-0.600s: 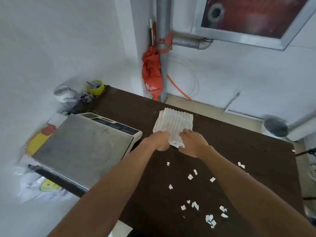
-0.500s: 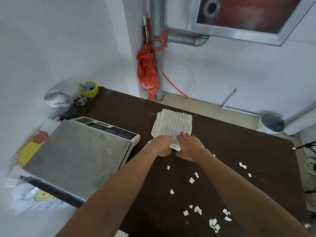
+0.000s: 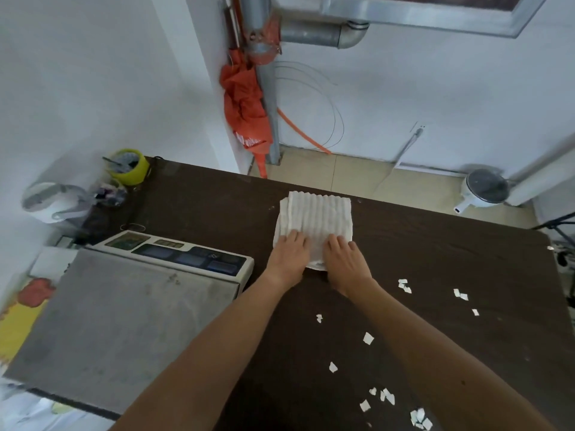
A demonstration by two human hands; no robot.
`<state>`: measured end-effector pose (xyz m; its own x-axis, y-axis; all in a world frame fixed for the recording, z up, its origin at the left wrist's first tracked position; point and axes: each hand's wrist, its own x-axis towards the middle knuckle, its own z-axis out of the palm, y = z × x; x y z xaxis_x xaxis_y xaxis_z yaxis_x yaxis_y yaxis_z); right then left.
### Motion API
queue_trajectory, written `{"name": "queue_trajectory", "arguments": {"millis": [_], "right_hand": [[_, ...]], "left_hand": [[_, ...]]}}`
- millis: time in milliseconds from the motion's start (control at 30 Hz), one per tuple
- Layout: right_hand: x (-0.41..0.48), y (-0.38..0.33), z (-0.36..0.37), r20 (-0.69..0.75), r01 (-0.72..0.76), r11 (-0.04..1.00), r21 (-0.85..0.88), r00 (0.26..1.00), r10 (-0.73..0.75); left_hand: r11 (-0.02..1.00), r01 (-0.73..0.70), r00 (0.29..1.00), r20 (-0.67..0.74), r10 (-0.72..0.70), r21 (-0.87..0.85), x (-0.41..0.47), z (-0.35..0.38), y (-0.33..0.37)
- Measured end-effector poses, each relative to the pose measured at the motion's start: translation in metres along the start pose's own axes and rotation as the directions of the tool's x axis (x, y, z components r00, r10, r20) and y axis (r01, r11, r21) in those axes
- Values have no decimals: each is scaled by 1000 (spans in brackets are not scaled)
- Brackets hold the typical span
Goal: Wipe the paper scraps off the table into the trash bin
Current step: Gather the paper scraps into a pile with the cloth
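Note:
A white ribbed cloth (image 3: 315, 217) lies folded flat on the dark brown table (image 3: 435, 250). My left hand (image 3: 289, 253) and my right hand (image 3: 345, 262) both rest palm down on its near edge, fingers spread. Several small white paper scraps (image 3: 368, 338) are scattered on the table to the right of and nearer than my hands. A white round bin with a dark lid (image 3: 483, 188) stands on the floor beyond the table's far right edge.
A weighing scale (image 3: 124, 309) with a steel platter fills the table's left part. A yellow tape roll (image 3: 129, 166) and a white kettle (image 3: 53, 202) sit at the far left. A grey pipe (image 3: 264, 88) with an orange umbrella (image 3: 245, 110) stands behind.
Both hands have flattened out on the cloth's near edge, where before the left was curled. The cloth now lies squarer and flatter. The camera has moved closer.

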<state>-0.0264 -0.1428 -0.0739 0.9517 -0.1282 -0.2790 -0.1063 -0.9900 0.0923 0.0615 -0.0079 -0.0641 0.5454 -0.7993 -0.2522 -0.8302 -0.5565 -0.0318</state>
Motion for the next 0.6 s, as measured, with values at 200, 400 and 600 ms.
{"name": "queue_trajectory", "arguments": {"millis": [200,400,600], "right_hand": [[14,-1,-5,-43,-2,994,105,999,7],[26,13,-23,100,-69,955,287,994,41],[25,19,-23,205,-194,833,518,974,99]], "left_hand": [[999,-49,998,-46,49,-13,2,6,-10],[991,-17,999,-45,11,-129,1,7,-5],[877,184,961,269,-65,-443,5,-13,-17]]}}
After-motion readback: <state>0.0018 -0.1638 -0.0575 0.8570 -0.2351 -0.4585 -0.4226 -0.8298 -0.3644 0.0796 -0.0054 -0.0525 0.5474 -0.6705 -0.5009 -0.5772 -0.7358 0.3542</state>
